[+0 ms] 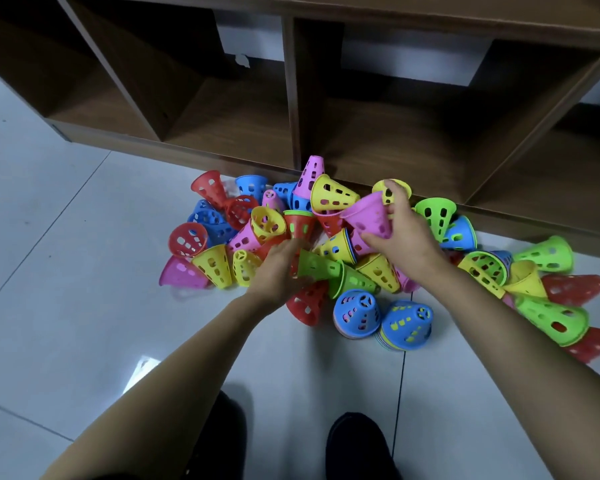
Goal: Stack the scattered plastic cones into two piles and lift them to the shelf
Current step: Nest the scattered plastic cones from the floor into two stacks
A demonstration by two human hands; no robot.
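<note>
Several plastic cones with holes, red, blue, yellow, green and pink, lie scattered on the tiled floor in front of a brown wooden shelf unit. My right hand grips a pink cone lifted above the heap. My left hand holds a green cone lying on its side in the middle of the heap. Two short upright stacks stand nearest me, each topped by a blue cone: one stack on the left, the other stack on the right.
The shelf unit has open low compartments just behind the heap. More green, yellow and red cones trail to the right. Pale floor tiles lie to the left. My two dark shoes stand below the stacks.
</note>
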